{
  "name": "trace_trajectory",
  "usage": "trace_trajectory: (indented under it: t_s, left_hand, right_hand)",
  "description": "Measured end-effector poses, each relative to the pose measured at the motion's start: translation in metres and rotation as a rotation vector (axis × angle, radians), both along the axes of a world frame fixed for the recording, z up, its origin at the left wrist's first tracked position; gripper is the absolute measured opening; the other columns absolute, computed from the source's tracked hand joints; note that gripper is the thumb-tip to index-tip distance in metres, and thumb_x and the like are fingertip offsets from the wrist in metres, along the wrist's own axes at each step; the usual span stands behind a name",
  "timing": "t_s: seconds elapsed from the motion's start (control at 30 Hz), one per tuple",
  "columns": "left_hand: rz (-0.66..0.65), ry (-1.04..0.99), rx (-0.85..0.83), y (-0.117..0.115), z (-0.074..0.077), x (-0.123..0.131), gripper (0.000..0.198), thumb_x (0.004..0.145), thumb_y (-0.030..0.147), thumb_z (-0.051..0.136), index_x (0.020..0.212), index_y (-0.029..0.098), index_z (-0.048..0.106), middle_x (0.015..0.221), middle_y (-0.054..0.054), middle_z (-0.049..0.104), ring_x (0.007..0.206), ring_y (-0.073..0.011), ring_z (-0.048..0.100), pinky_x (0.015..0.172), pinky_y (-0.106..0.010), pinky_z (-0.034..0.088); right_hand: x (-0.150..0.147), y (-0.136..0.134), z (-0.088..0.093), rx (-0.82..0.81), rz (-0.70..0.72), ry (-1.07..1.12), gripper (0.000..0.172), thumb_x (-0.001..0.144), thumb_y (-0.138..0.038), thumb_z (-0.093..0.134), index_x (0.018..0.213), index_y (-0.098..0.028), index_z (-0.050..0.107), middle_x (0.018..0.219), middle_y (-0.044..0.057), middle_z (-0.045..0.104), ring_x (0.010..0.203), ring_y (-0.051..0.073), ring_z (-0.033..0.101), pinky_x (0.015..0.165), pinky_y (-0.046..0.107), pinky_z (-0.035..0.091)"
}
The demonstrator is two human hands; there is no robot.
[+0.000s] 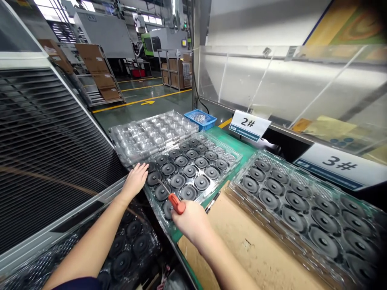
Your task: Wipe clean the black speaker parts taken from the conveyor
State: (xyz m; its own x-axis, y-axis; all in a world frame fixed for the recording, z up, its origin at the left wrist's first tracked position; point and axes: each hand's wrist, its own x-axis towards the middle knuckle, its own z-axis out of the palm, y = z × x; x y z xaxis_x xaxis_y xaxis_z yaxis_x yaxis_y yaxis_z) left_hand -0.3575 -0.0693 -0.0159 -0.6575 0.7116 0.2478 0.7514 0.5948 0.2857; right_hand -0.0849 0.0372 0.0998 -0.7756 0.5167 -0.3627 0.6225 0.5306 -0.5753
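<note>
My right hand (193,219) is closed around a red-handled tool (177,203) with a thin metal shaft. That shaft points up and left over a clear plastic tray (232,155) holding rows of round black discs. Its tip is close to a black disc (154,178) near the left side; whether they touch, I cannot tell. At the tray's left edge lies my left hand (137,179), fingers stretched out and close together, with no object visible in it. The far right end of the tray has several pockets without discs.
Stacked clear trays (154,133) and a blue bin (201,119) stand behind. To the right, another disc tray (290,197) sits by the "2#" sign (249,125) and "3#" sign (338,165). Cardboard (242,241) and a black pen (213,201) lie between. A ribbed black conveyor (51,149) rises at left.
</note>
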Motion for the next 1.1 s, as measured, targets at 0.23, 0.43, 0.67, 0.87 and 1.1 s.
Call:
trace_trajectory:
  t_s: [0.23, 0.43, 0.67, 0.87, 1.1]
  left_hand:
    - [-0.002, 0.001, 0.010, -0.0002, -0.0021, -0.0016, 0.040, 0.089, 0.035, 0.045, 0.126, 0.017, 0.046, 0.134, -0.012, 0.043, 0.128, -0.0280, 0.033, 0.103, -0.055, 0.028]
    - [-0.002, 0.007, 0.012, 0.0000, -0.0027, -0.0015, 0.040, 0.089, 0.034, 0.045, 0.126, 0.017, 0.045, 0.134, -0.012, 0.043, 0.128, -0.0280, 0.033, 0.102, -0.054, 0.029]
    - [0.003, 0.013, -0.004, 0.0005, -0.0024, -0.0026, 0.039, 0.088, 0.031, 0.047, 0.124, 0.017, 0.046, 0.133, -0.012, 0.043, 0.127, -0.0281, 0.034, 0.102, -0.054, 0.030]
    - [0.011, 0.022, -0.022, 0.0013, -0.0014, -0.0023, 0.039, 0.089, 0.032, 0.046, 0.125, 0.017, 0.046, 0.133, -0.012, 0.044, 0.127, -0.0279, 0.035, 0.101, -0.053, 0.031]
    - [0.019, 0.034, -0.056, 0.0019, 0.0043, 0.0020, 0.040, 0.089, 0.033, 0.046, 0.126, 0.016, 0.046, 0.134, -0.012, 0.044, 0.128, -0.0272, 0.035, 0.102, -0.053, 0.032]
  right_hand:
    - [0.0008, -0.0003, 0.0036, 0.041, -0.004, -0.031, 0.019, 0.074, -0.029, 0.046, 0.076, -0.019, 0.062, 0.077, 0.006, 0.066, 0.073, 0.022, 0.064, 0.056, 0.025, 0.038]
    - [0.0005, -0.0029, 0.0007, 0.053, 0.019, -0.038, 0.020, 0.074, -0.029, 0.046, 0.078, -0.018, 0.063, 0.078, 0.007, 0.066, 0.073, 0.023, 0.064, 0.058, 0.026, 0.041]
    - [0.0018, -0.0020, 0.0017, 0.062, 0.013, -0.027, 0.021, 0.074, -0.030, 0.045, 0.077, -0.018, 0.062, 0.078, 0.008, 0.066, 0.074, 0.023, 0.064, 0.060, 0.027, 0.042]
    - [0.0038, -0.0003, 0.0054, 0.059, 0.003, -0.021, 0.021, 0.074, -0.029, 0.045, 0.077, -0.019, 0.062, 0.079, 0.007, 0.066, 0.073, 0.022, 0.064, 0.058, 0.026, 0.041]
    - [0.0046, -0.0006, 0.0030, 0.051, 0.002, -0.018, 0.020, 0.072, -0.030, 0.046, 0.074, -0.019, 0.062, 0.077, 0.007, 0.066, 0.072, 0.023, 0.064, 0.056, 0.026, 0.040]
